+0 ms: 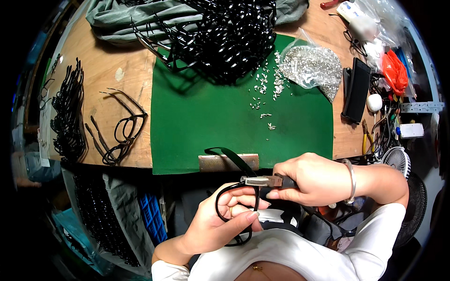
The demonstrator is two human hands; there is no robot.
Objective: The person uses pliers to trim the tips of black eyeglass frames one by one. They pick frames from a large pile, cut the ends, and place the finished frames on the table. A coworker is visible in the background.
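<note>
My left hand (pixel 208 222) is closed around a black eyeglass frame (pixel 217 204), its fingers behind and through one rim. One temple of the frame points up toward the bench edge, over a textured metal block (pixel 205 163). My right hand (pixel 311 177) grips a pair of pliers (pixel 263 181) from the right. The plier jaws lie across the corner where the temple meets the rim; whether they are clamped on it I cannot tell. Part of the frame's lower half is hidden behind my left hand.
A green mat (pixel 201 117) covers the bench middle. On it are a heap of black frames (pixel 225 42), a clear bag (pixel 309 63) of small silvery parts and loose parts (pixel 278 85). More frames (pixel 68 112) lie left; a black case (pixel 357 89) and yellow-handled pliers (pixel 364 138) lie right.
</note>
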